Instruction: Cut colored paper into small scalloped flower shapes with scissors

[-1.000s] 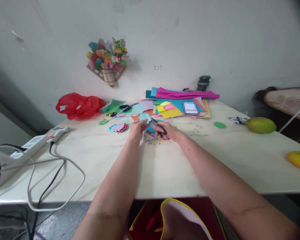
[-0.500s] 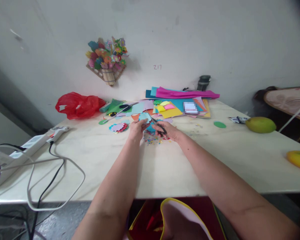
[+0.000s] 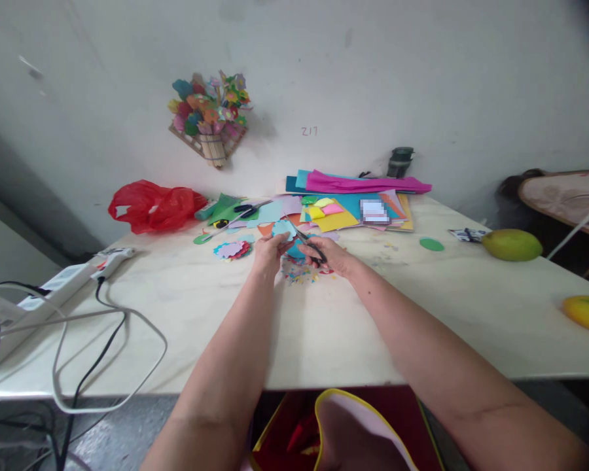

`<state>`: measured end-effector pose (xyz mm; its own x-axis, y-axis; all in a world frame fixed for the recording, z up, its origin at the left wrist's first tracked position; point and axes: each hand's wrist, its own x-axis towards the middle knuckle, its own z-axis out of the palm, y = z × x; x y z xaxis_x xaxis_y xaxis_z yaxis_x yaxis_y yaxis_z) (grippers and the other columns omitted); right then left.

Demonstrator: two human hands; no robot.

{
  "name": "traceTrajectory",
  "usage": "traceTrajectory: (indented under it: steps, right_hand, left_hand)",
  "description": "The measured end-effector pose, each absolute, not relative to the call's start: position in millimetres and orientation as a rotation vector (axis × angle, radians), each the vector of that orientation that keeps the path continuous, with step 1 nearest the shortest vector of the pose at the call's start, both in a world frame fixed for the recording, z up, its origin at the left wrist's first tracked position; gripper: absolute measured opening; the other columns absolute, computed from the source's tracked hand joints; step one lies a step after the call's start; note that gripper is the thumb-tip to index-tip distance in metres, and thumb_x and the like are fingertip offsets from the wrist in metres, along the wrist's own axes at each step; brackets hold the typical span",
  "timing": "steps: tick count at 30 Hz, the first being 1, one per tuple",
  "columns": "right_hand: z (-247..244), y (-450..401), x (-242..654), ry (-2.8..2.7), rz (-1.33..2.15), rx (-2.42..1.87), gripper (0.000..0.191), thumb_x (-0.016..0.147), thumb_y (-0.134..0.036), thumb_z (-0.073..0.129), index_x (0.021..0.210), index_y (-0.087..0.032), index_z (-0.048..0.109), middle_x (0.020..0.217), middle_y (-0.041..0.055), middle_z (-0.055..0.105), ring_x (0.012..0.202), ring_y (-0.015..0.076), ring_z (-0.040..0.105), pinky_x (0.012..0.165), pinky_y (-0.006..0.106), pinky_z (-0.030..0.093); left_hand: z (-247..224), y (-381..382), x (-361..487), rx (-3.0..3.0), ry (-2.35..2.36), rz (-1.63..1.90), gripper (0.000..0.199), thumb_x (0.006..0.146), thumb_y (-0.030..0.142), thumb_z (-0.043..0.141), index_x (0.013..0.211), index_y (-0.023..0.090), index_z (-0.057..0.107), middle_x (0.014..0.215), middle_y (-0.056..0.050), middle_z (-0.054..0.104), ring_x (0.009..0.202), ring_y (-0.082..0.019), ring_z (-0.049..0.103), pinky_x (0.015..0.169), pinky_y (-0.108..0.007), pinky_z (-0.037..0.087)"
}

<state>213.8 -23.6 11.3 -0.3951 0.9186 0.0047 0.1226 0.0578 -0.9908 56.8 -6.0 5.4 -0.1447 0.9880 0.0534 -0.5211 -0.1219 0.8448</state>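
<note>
Pinched in my left hand [image 3: 271, 250] is a light blue paper piece [image 3: 284, 229] with a scalloped edge. My right hand [image 3: 331, 256] grips black-handled scissors [image 3: 315, 251], whose blades reach the right edge of that paper. Beneath both hands lie a blue paper piece [image 3: 297, 249] and many small colored paper scraps [image 3: 302, 275]. Left of my left hand rests a pile of scalloped paper cutouts [image 3: 232, 250], lilac, blue and red. Behind it, a second pair of scissors [image 3: 245, 210] lies on colored paper sheets.
A red plastic bag [image 3: 154, 206] sits at the back left. White power strips [image 3: 61, 281] and cables occupy the left side. Paper sheets [image 3: 341, 216] and a magenta roll [image 3: 368, 183] lie along the wall. A green oval [image 3: 431, 244], a green mango [image 3: 512, 244] and a yellow fruit [image 3: 586, 313] are rightward.
The scissors' blades have shifted slightly at the paper's edge, and their handles look closer together. Both hands stay in nearly the same place.
</note>
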Motion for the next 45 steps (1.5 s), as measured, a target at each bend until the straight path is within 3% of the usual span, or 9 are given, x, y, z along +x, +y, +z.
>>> traceTrajectory:
  steps: [12,20,45]
  right_hand:
    - [9.4,-21.0,215.3,-1.597,1.436,-1.047,0.036,0.068,-0.045,0.075,0.074,-0.016,0.054,0.053,-0.0047,0.055,0.037,0.0032,0.042,0.029,0.014,0.02]
    - [9.7,-21.0,214.9,-1.595,1.437,-1.053,0.035,0.068,-0.043,0.075,0.073,-0.016,0.054,0.051,-0.0048,0.054,0.036,0.0028,0.041,0.029,0.014,0.021]
    - [5.4,-18.3,218.2,-1.617,1.445,-1.019,0.033,0.068,-0.042,0.075,0.076,-0.016,0.056,0.052,-0.0045,0.055,0.036,0.0037,0.042,0.03,0.014,0.022]
  left_hand:
    - [1.8,-2.9,52.6,0.834,0.81,1.573,0.026,0.05,0.018,0.078,0.072,0.012,0.066,0.067,-0.004,0.068,0.069,-0.019,0.069,0.072,-0.03,0.055]
    - [4.1,-4.7,51.3,0.841,0.814,1.554,0.023,0.051,0.016,0.076,0.071,0.012,0.066,0.063,-0.004,0.067,0.064,-0.017,0.067,0.064,-0.026,0.054]
    - [3.9,-4.5,49.1,0.848,0.858,1.479,0.02,0.055,0.015,0.074,0.073,0.011,0.065,0.065,-0.005,0.067,0.066,-0.018,0.069,0.064,-0.027,0.055]
